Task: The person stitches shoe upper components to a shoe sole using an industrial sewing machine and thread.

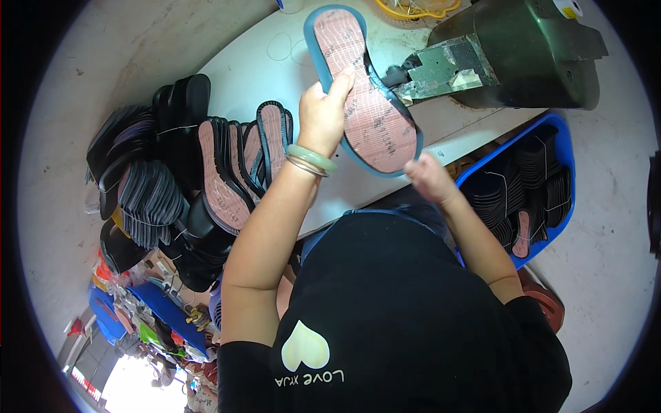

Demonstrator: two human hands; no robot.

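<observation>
Two hands hold one shoe sole (365, 93) above the white bench (248, 69), and everything else lies around them. Largest is the bench itself, which stretches beneath and beyond both hands. Next in size is the dark green machine (530, 51), beyond the right hand, with its worn metal nose (441, 65) pointing toward the sole and seeming to meet the sole's right edge. To the left of the left hand a big heap of dark soles (158, 165) spreads off the bench edge, some bundled with thin cord, and several show a pinkish-brown face like the held one. To the right of the right hand stands a blue crate (561, 144) filled with stacked black soles.

The held sole has a blue rim and a pinkish-brown face turned up, and it slants from upper left to lower right. The left hand (323, 113), with a pale green bangle (311, 158) on its wrist, grips the sole along its left edge near the middle, thumb lying on the face. The right hand (427, 175) pinches the lower end of the sole, fingers curled under it.
</observation>
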